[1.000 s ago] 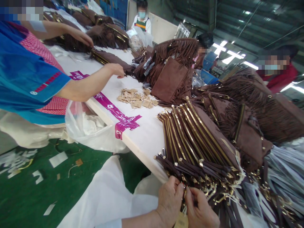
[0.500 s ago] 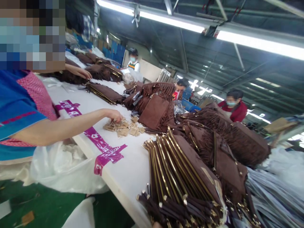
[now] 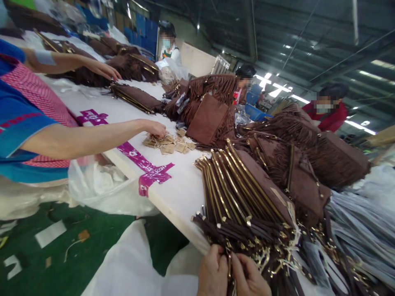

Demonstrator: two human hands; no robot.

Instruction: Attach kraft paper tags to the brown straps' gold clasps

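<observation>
At the bottom of the head view my left hand [image 3: 212, 272] and my right hand [image 3: 250, 276] are close together, fingers pinched. Between them they grip a dark brown strap [image 3: 229, 263] with what look like gold metal fittings; its lower end is hidden. Just beyond my fingers lies a fanned stack of brown bags [image 3: 243, 187] with gold zips facing up. Their straps and gold clasps bunch at the near side. White strings [image 3: 295, 230] hang by the clasps at the stack's right.
A co-worker's hand [image 3: 157, 128] reaches over brown paper tags [image 3: 168, 148] on the white table [image 3: 182, 197], which bears purple tape [image 3: 154, 174]. Fringed brown bags [image 3: 336, 160] pile up behind. Grey strips [image 3: 364, 230] lie at right; a plastic bag [image 3: 101, 185] hangs at the table's edge.
My hands have come into view at the bottom, gripping a strap; earlier only a fingertip showed. The view has tilted down. The co-worker's hand stays at the paper tags.
</observation>
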